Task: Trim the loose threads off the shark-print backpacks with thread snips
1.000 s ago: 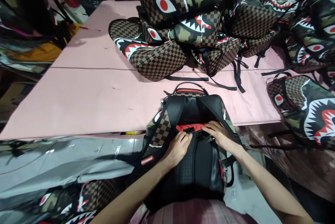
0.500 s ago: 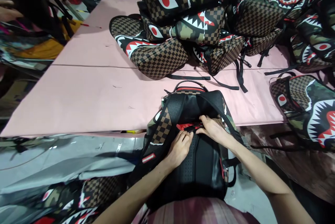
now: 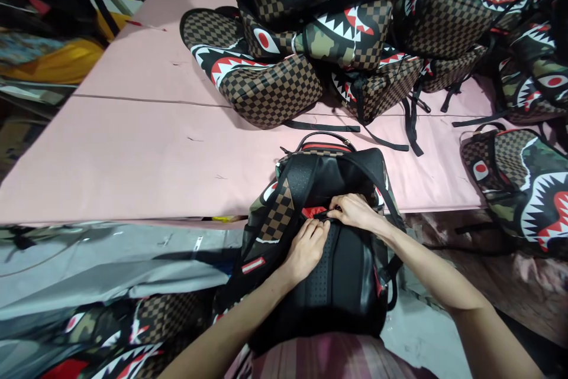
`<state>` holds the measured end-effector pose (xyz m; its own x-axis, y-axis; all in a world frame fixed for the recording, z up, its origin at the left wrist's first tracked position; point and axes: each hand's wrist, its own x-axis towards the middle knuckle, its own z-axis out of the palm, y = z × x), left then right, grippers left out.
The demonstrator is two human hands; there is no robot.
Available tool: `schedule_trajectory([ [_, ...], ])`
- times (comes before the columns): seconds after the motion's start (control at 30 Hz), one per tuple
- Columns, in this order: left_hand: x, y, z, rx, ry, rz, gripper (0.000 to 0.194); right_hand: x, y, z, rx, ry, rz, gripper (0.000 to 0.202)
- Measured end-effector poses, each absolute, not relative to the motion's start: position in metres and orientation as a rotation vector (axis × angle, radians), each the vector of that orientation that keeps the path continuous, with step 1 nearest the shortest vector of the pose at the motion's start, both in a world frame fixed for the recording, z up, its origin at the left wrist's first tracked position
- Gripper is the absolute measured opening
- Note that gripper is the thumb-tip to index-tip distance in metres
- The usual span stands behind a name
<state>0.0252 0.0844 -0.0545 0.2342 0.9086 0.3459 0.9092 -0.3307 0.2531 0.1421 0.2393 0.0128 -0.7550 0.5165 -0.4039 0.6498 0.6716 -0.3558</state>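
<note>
A black-backed backpack [image 3: 350, 284] with checkered and camouflage sides stands upright against the table's front edge, its shoulder straps facing me. Across its back panel runs a zippered opening, where red lining [image 3: 314, 212] shows. My left hand [image 3: 307, 248] is closed at the lower edge of this opening, fingertips gripping the black fabric. Just to its right, my right hand [image 3: 354, 212] pinches at the zipper, fingers curled together. The small piece between those fingertips is mostly hidden. On top of the backpack, a carry handle [image 3: 326, 135] arches up.
Shark-face backpacks [image 3: 275, 92] lie piled at the back of the pink-covered table [image 3: 133, 154]. Another backpack [image 3: 523, 184] rests at the right edge. More bags [image 3: 164, 320] lie below at the lower left. Loose black straps [image 3: 322, 126] trail over the tabletop.
My right hand has shifted slightly left and turned, its fingers now curled closer to my left hand. The left hand stays at the opening. The view has tilted a little.
</note>
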Motion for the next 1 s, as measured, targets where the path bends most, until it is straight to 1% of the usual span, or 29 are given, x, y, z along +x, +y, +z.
schedule_trajectory([
  [0.13, 0.024, 0.085, -0.054, -2.438, -1.8, -0.68, 0.047, 0.141, 0.239, 0.006, 0.973, 2.628, -0.841, 0.019],
  [0.2, 0.024, 0.085, -0.055, -2.449, -1.813, -0.674, 0.047, 0.14, 0.239, 0.003, 1.035, 2.622, -1.005, 0.017],
  [0.27, 0.024, 0.086, -0.056, -2.471, -1.837, -0.673, 0.05, 0.138, 0.239, 0.0, 1.165, 2.558, -1.336, 0.02],
  [0.37, 0.023, 0.085, -0.058, -2.494, -1.868, -0.683, 0.051, 0.137, 0.24, -0.003, 1.361, 2.349, -1.971, 0.032],
  [0.4, 0.023, 0.084, -0.057, -2.497, -1.876, -0.688, 0.051, 0.138, 0.241, -0.004, 1.404, 2.294, -2.117, 0.034],
  [0.47, 0.02, 0.085, -0.055, -2.492, -1.885, -0.711, 0.048, 0.141, 0.242, -0.004, 1.458, 2.272, -2.243, 0.035],
  [0.57, 0.012, 0.093, -0.042, -2.416, -2.02, -0.803, 0.043, 0.146, 0.244, -0.005, 1.521, 2.331, -2.223, 0.033],
  [0.67, 0.002, 0.114, -0.019, -2.273, -2.354, -0.846, 0.037, 0.147, 0.244, -0.005, 1.559, 2.37, -2.142, 0.031],
  [0.7, -0.001, 0.123, -0.011, -2.261, -2.465, -0.763, 0.035, 0.147, 0.244, -0.005, 1.545, 2.373, -2.123, 0.031],
  [0.77, -0.006, 0.14, 0.002, -2.31, -2.615, -0.459, 0.031, 0.146, 0.244, -0.004, 1.483, 2.37, -2.068, 0.03],
  [0.83, -0.008, 0.153, 0.008, -2.377, -2.66, -0.154, 0.024, 0.147, 0.244, -0.003, 1.424, 2.407, -1.903, 0.029],
  [0.87, -0.009, 0.157, 0.008, -2.397, -2.663, -0.063, 0.02, 0.148, 0.244, -0.001, 1.403, 2.451, -1.77, 0.027],
  [0.93, -0.008, 0.162, 0.004, -2.417, -2.657, -0.005, 0.016, 0.151, 0.244, 0.002, 1.363, 2.545, -1.489, 0.022],
  [1.0, -0.007, 0.162, 0.0, -2.406, -2.644, -0.001, 0.021, 0.153, 0.243, 0.006, 1.321, 2.596, -1.286, 0.018],
])
